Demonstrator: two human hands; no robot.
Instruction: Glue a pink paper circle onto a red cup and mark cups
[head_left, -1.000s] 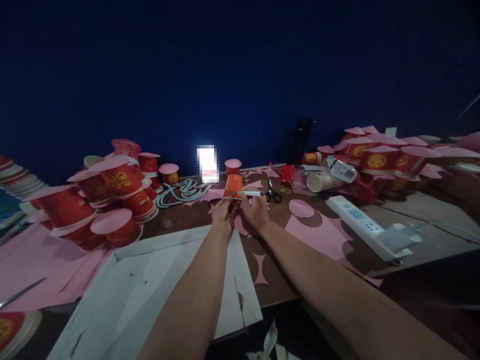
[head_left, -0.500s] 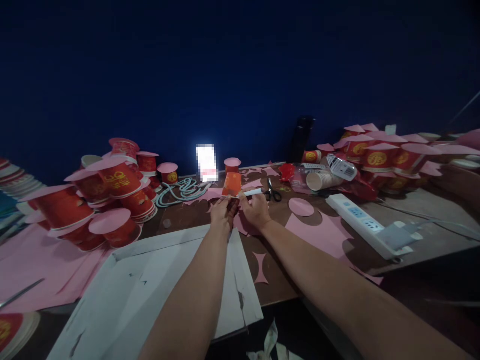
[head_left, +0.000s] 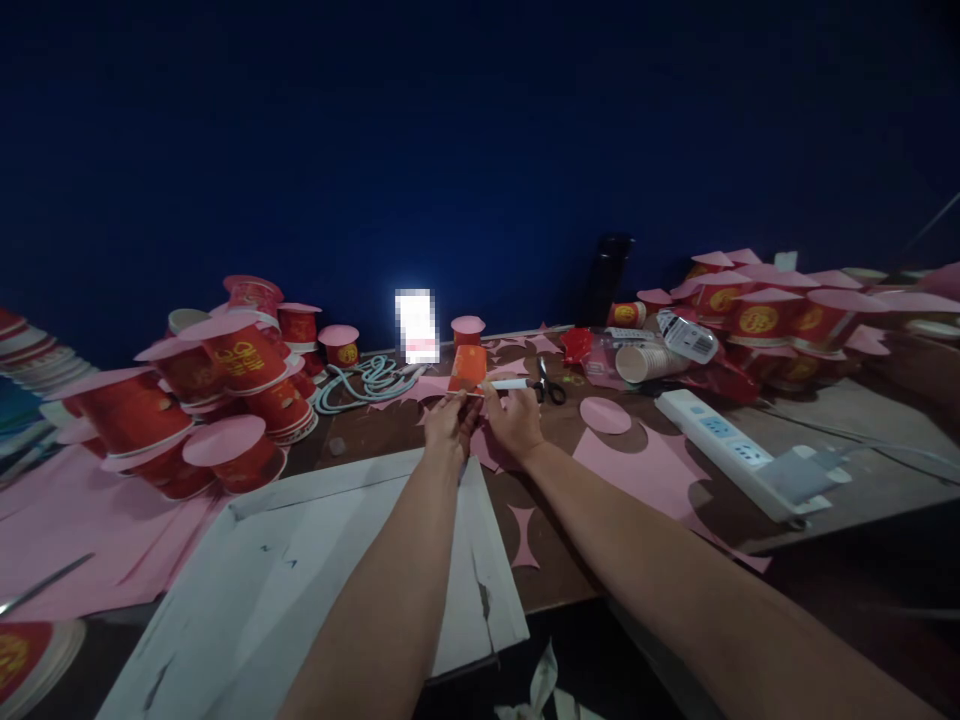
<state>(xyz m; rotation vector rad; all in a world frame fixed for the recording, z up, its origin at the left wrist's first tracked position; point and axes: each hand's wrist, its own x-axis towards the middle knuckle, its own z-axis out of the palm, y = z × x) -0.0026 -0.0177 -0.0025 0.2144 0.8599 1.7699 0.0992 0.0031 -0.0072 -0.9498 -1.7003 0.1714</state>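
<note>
A red-orange paper cup (head_left: 468,368) stands out just beyond my fingers, with its pale rim toward me. My left hand (head_left: 448,425) is closed on the cup at that rim. Closed around a slim white tube (head_left: 510,384) is my right hand (head_left: 515,422); the tube's tip reaches the cup's rim, and whether it is glue or a marker I cannot tell. Behind the cup sits another red cup (head_left: 468,337) topped by a pink paper disc (head_left: 469,325). Black-handled scissors (head_left: 551,388) lie right of the tube. My fingertips are partly hidden.
Red cups with pink discs are piled at left (head_left: 240,365) and right (head_left: 757,318). A white board (head_left: 315,550) lies under my left forearm. Pink cut paper (head_left: 637,465), a power strip (head_left: 712,440), a coiled cable (head_left: 367,380) and a lit phone (head_left: 416,325) are around.
The whole view has shifted slightly, so things appear a little further right. Both hands keep their hold on the cup and the white tube, with hardly any movement.
</note>
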